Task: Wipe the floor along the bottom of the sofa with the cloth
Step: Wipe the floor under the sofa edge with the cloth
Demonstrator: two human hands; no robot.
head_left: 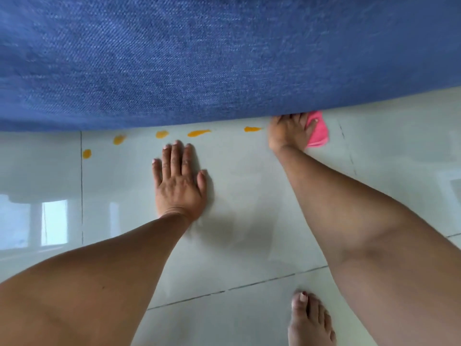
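Note:
The blue fabric sofa (199,58) fills the top of the view, its bottom edge running across the pale tiled floor (249,208). My right hand (287,132) presses a pink cloth (318,132) onto the floor right at the sofa's bottom edge; part of the cloth is hidden under the fingers. My left hand (178,181) lies flat on the tile with fingers spread, holding nothing. Several orange smears (198,133) dot the floor along the sofa edge to the left of the cloth, the nearest orange smear (252,129) just beside my right hand.
My bare foot (310,320) stands on the tile at the bottom right. Dark grout lines (81,186) cross the glossy floor, which reflects a window at the left.

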